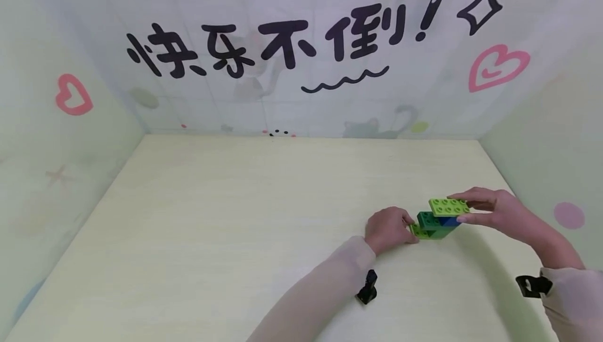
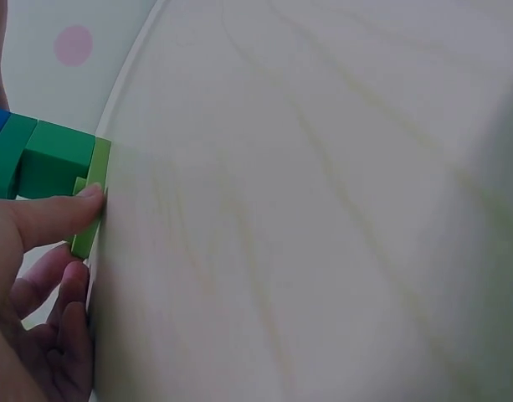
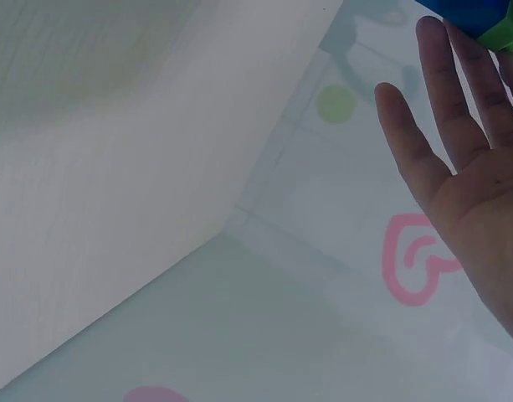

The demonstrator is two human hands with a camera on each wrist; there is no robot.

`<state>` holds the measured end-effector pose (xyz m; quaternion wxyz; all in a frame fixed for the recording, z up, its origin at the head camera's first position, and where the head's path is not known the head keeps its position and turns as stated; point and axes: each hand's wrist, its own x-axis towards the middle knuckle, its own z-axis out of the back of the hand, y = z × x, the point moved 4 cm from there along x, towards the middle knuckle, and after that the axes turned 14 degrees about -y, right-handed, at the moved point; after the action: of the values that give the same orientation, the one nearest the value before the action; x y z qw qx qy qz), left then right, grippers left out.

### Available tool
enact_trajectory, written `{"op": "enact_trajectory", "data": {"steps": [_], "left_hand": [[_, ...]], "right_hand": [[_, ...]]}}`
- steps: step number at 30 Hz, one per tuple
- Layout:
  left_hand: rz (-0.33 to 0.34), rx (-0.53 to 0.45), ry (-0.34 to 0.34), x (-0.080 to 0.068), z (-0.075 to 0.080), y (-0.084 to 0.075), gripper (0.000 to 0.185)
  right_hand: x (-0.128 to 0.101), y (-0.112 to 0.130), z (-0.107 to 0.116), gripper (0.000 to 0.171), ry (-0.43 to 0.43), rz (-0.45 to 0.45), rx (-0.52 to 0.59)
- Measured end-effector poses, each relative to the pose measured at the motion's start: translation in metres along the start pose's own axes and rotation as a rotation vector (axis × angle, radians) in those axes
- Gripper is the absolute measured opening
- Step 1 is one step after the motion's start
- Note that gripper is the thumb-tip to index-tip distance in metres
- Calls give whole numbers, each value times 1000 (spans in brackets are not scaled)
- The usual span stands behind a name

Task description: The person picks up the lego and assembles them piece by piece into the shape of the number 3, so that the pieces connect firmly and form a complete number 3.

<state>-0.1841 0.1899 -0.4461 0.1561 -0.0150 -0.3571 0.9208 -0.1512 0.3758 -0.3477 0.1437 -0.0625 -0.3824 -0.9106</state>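
Observation:
A small build of toy building bricks stands at the right of the table. Its bottom lime-green plate (image 2: 100, 159) is pinched between thumb and fingers of my left hand (image 1: 388, 230). Above it come a dark green brick (image 1: 427, 220) and a blue brick (image 1: 449, 221). On top lies another lime-green plate (image 1: 447, 207), its studs facing up. My right hand (image 1: 500, 213) grips this top plate by its right end, thumb in front and fingers behind. In the right wrist view the fingertips reach the blue brick (image 3: 474, 12). Whether the top plate is fully pressed down cannot be told.
The pale wooden table (image 1: 226, 227) is bounded by a printed back curtain (image 1: 292, 106) and side walls, the right wall (image 1: 556, 174) close to my right arm. A black strap end (image 1: 367, 288) hangs from the left sleeve, and another black piece (image 1: 533, 286) sits on the right cuff.

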Motion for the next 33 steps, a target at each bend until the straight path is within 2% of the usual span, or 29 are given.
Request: {"op": "enact_trajectory", "data": {"steps": [10, 17, 22, 26, 29, 33], "left_hand": [[-89, 21, 61, 2, -1, 2, 32], [-81, 3, 94, 4, -1, 1, 45], [-74, -90, 93, 4, 4, 5, 45], [-116, -189, 55, 4, 11, 3, 36], [-154, -283, 11, 1, 18, -2, 29], [-147, -394, -29, -6, 27, -12, 21]], "right_hand": [[-2, -2, -1, 39, 4, -78, 8], [-4, -6, -1, 52, 10, -95, -5], [-10, -13, -2, 56, 0, -114, -15], [-19, -20, -3, 54, -24, -164, -26], [-26, -23, -4, 51, -51, -201, -8], [-33, -27, -8, 45, -75, -236, 51]]}}
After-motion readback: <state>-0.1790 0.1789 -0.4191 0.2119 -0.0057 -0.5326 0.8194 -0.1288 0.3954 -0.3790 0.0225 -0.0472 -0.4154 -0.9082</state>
